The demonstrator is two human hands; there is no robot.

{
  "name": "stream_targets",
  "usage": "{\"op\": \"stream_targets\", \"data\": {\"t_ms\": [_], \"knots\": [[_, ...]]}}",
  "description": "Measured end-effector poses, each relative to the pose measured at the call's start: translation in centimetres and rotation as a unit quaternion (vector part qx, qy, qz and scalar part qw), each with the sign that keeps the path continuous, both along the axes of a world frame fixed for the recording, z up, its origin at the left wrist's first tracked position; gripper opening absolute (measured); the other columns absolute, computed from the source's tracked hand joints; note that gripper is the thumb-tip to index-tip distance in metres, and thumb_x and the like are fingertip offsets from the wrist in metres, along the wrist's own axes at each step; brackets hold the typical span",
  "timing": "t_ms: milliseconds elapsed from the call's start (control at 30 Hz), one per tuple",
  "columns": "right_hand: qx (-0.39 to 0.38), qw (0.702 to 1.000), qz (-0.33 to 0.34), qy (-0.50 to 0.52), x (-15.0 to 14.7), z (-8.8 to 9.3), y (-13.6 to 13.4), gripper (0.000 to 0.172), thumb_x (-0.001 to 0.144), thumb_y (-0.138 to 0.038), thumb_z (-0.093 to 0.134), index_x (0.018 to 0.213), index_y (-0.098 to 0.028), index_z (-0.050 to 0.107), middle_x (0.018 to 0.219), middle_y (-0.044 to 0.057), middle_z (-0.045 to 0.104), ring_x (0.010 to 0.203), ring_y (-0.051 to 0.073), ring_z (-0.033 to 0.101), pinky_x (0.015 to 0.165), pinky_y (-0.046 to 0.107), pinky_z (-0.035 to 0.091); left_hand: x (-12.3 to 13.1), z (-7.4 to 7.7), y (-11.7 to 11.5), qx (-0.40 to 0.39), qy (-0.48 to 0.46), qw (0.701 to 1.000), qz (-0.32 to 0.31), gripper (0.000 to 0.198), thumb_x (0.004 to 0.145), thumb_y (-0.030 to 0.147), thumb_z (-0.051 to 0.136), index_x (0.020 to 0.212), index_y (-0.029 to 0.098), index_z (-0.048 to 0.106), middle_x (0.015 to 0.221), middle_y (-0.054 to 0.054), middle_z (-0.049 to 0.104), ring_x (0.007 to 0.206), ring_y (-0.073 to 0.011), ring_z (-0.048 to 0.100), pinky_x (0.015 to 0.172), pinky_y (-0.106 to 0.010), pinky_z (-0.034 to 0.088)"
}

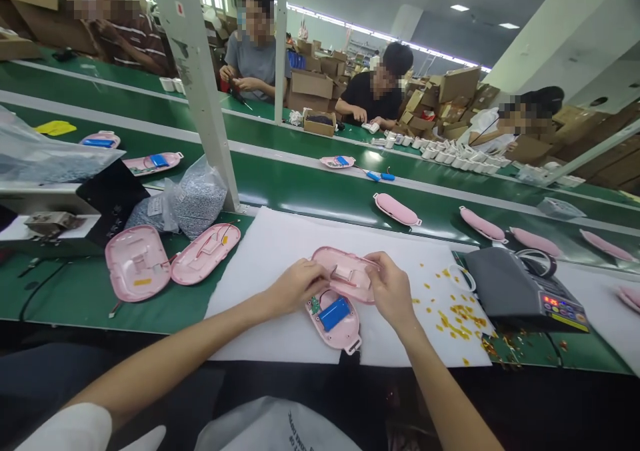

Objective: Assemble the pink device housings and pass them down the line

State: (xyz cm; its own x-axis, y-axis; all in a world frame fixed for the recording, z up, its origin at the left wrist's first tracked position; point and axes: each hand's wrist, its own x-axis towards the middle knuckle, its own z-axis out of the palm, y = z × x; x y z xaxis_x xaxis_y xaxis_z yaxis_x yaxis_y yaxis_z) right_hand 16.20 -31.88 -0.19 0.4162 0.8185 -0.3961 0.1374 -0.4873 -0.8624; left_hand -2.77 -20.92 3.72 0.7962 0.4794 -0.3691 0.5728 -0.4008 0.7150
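Two pink shell halves lie joined on a white sheet (280, 251) in front of me. The near half (334, 318) carries a blue battery (335, 313) and a small green circuit board. The far half (345, 272) lies open, with a small pale part inside it. My left hand (295, 286) pinches at the seam between the halves, fingers closed. My right hand (390, 288) grips the far half's right edge, fingers curled onto it.
Another opened pink shell pair (170, 264) lies at left on the green bench, beside a bag of small parts (193, 198). A grey tape dispenser (525, 291) stands at right, with yellow scraps (455, 318) scattered near it. Pink units ride the conveyor (310, 191). Several people work across it.
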Motion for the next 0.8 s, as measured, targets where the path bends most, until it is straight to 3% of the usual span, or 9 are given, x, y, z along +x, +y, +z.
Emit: {"op": "stream_targets", "data": {"t_ms": [67,133,267,333,400,533,633,700,800], "knots": [[0.009,1.0,0.004,-0.007,0.0,-0.1,0.1,0.022,0.085,-0.035,0.043,0.094,-0.023,0.058,0.084,0.003,0.067,0.073,0.02,0.059,0.07,0.031,0.043,-0.1,0.5,0.7,-0.109,0.005,0.991,0.073,0.015,0.093,0.026,0.05,0.087,0.017,0.059,0.079,-0.002,0.064,0.072,-0.016,0.059,0.068,-0.027,0.045],[0.022,0.999,0.031,0.0,0.1,-0.2,0.2,0.021,0.086,-0.035,0.044,0.095,-0.023,0.059,0.087,0.003,0.067,0.076,0.02,0.06,0.071,0.03,0.043,-0.2,0.8,1.2,-0.115,0.007,0.984,0.136,0.016,0.093,0.027,0.051,0.086,0.016,0.061,0.077,-0.001,0.063,0.071,-0.0152,0.058,0.066,-0.026,0.045],[0.039,0.996,0.076,0.024,0.4,-0.3,0.6,0.019,0.086,-0.033,0.045,0.093,-0.023,0.06,0.09,0.002,0.068,0.081,0.02,0.06,0.074,0.03,0.043,-0.6,0.3,1.1,0.109,-0.037,0.982,0.15,0.015,0.09,0.025,0.055,0.087,0.017,0.067,0.092,-0.007,0.058,0.084,-0.0188,0.054,0.078,-0.032,0.045],[0.056,0.995,0.071,0.039,0.5,-0.3,0.9,0.019,0.086,-0.034,0.046,0.093,-0.022,0.06,0.091,0.002,0.067,0.082,0.02,0.06,0.074,0.03,0.043,-0.8,-0.1,0.8,0.154,-0.062,0.976,0.138,0.014,0.09,0.024,0.055,0.086,0.017,0.067,0.105,-0.01,0.054,0.091,-0.0201,0.053,0.083,-0.035,0.046],[0.072,0.993,0.075,0.052,0.7,-0.4,1.2,0.02,0.086,-0.035,0.047,0.093,-0.022,0.06,0.09,0.003,0.067,0.083,0.02,0.059,0.075,0.03,0.043,-1.0,-0.6,0.7,0.095,-0.084,0.982,0.142,0.013,0.091,0.022,0.052,0.085,0.017,0.063,0.11,-0.01,0.055,0.094,-0.0196,0.055,0.085,-0.035,0.047],[0.089,0.991,0.064,0.082,1.0,-1.1,1.7,0.019,0.082,-0.035,0.051,0.09,-0.021,0.061,0.088,0.003,0.067,0.084,0.02,0.06,0.077,0.031,0.045,-1.2,-1.2,0.8,-0.052,-0.094,0.976,0.19,0.009,0.087,0.026,0.056,0.088,0.018,0.053,0.085,-0.003,0.061,0.077,-0.0161,0.061,0.07,-0.029,0.051],[0.075,0.995,0.039,0.051,0.8,-1.4,2.3,0.019,0.082,-0.035,0.05,0.089,-0.021,0.061,0.09,0.004,0.069,0.086,0.022,0.062,0.079,0.034,0.045,-1.1,-1.5,0.8,-0.152,-0.093,0.943,0.282,0.031,0.079,0.03,0.066,0.096,0.019,0.043,0.087,-0.002,0.062,0.07,-0.0158,0.064,0.058,-0.024,0.051],[0.066,0.996,0.067,0.003,0.1,-1.1,3.0,0.023,0.083,-0.039,0.052,0.095,-0.022,0.062,0.096,0.004,0.07,0.09,0.023,0.064,0.082,0.035,0.045,-0.9,-1.5,0.7,-0.199,-0.085,0.924,0.317,0.037,0.074,0.027,0.071,0.095,0.019,0.041,0.091,-0.003,0.063,0.067,-0.0155,0.065,0.053,-0.022,0.05],[0.055,0.983,0.151,-0.085,-1.4,-0.4,4.3,0.025,0.079,-0.038,0.06,0.099,-0.023,0.064,0.098,0.004,0.071,0.092,0.023,0.063,0.082,0.034,0.044,-0.7,-1.4,0.5,-0.194,-0.083,0.925,0.315,0.037,0.072,0.026,0.072,0.093,0.018,0.044,0.099,-0.006,0.064,0.068,-0.0155,0.066,0.054,-0.022,0.052]]}}
